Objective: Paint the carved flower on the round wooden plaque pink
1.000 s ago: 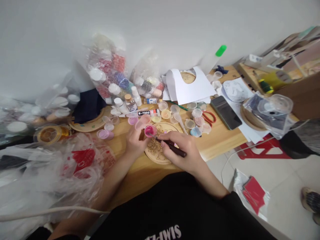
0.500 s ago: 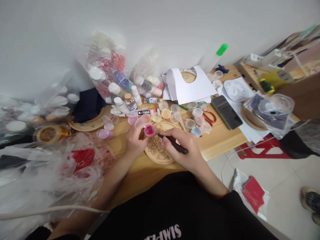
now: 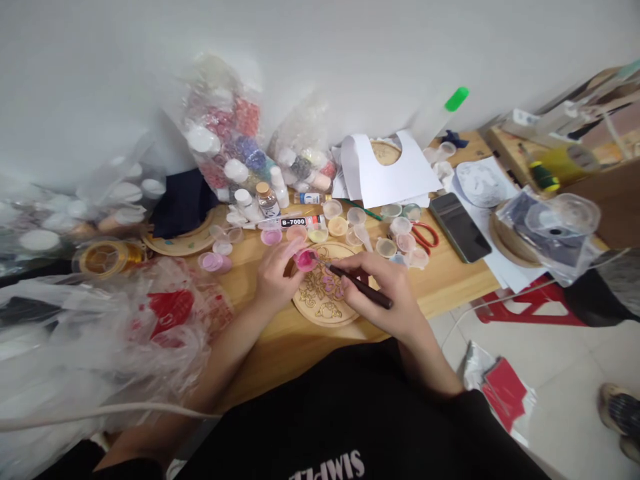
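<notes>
Has one golden spool toward the left; pinches one pink pot in curled left hand, by one wooden disc; partly blocks the disc with right hand, wrapped round one dark-handled tool; has one phone farther right.

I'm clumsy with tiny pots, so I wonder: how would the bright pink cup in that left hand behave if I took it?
The bright pink cup looks small and thin-walled, so it is probably light and may flex if squeezed. Its top is open, so tipping it could cause a spill.
</notes>
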The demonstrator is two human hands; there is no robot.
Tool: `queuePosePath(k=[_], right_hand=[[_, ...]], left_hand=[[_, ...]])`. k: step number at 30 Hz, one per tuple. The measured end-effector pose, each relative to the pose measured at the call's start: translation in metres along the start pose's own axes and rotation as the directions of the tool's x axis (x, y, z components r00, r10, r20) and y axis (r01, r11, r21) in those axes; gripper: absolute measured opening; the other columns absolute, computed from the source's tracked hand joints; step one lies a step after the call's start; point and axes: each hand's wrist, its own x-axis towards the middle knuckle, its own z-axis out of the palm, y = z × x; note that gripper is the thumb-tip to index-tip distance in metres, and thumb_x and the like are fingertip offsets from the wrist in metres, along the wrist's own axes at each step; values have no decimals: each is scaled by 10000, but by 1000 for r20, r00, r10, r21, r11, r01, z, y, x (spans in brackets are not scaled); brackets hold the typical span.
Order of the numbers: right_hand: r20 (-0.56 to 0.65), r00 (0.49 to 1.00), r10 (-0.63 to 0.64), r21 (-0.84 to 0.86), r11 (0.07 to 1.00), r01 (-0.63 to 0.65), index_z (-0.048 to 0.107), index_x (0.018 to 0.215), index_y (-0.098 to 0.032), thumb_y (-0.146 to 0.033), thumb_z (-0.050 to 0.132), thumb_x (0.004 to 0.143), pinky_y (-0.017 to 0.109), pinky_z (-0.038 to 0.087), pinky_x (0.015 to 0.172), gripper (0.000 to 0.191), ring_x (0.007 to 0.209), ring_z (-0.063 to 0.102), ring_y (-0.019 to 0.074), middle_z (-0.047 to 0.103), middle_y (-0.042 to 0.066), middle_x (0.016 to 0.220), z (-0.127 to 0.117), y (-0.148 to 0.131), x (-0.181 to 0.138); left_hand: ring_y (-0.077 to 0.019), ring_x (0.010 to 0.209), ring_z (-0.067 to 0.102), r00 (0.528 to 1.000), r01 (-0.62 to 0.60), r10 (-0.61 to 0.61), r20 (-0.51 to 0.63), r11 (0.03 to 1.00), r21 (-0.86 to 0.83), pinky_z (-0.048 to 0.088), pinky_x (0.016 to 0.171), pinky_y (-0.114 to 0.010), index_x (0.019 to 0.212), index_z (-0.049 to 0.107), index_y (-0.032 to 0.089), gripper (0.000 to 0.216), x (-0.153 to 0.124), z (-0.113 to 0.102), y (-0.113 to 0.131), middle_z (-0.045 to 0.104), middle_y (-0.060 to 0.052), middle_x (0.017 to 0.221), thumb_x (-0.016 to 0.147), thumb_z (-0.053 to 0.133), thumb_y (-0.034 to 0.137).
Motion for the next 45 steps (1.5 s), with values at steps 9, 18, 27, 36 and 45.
queuePosePath(k=[9, 18, 27, 36, 45], right_hand=[[49, 966, 252, 378, 891, -252, 819, 893, -235, -356, 792, 844, 294, 575, 623, 133, 694, 731, 177, 831, 47, 830, 5, 36, 2], [75, 923, 378, 621, 706, -340, 860, 830, -259, -338, 881, 752, 232, 473, 473, 113, 486, 593, 103, 787, 3, 685, 13, 53, 7], [66, 896, 439, 677, 639, -364, 863, 807, -261, -347, 859, 731, 266, 474, 468, 115, 472, 575, 134, 693, -8, 550, 10, 56, 3], [62, 920, 387, 647, 687, -332, 834, 840, -261, -338, 835, 762, 276, 498, 479, 109, 504, 621, 137, 780, 2, 682, 6, 60, 1], [-2, 902, 432, 678, 664, -316, 808, 783, -262, -319, 816, 712, 261, 410, 435, 91, 472, 591, 135, 741, -8, 630, -7, 50, -8]], left_hand=[[-220, 989, 817, 999, -18, 18, 37, 1000, 18, 676, 896, -346, 1274, 699, 202, 259, 5, -1, 5, 833, -78, 1108, 1040, 718, 312], [-219, 931, 814, 1000, -24, 24, 20, 1000, -9, 672, 861, -332, 1292, 703, 198, 282, 5, -1, 5, 830, -77, 1061, 1012, 729, 226], [-257, 976, 818, 997, 73, -74, 12, 997, 20, 687, 894, -375, 1190, 733, 197, 254, -1, -1, 4, 832, -94, 1080, 963, 804, 286], [-240, 948, 815, 997, 73, -71, 36, 996, -47, 682, 859, -351, 1131, 746, 201, 215, 2, -1, 6, 833, -78, 1057, 948, 820, 287], [-239, 978, 811, 994, 91, -92, 66, 996, 14, 675, 876, -355, 1130, 729, 198, 232, -3, 0, 2, 829, -81, 1085, 976, 790, 360]])
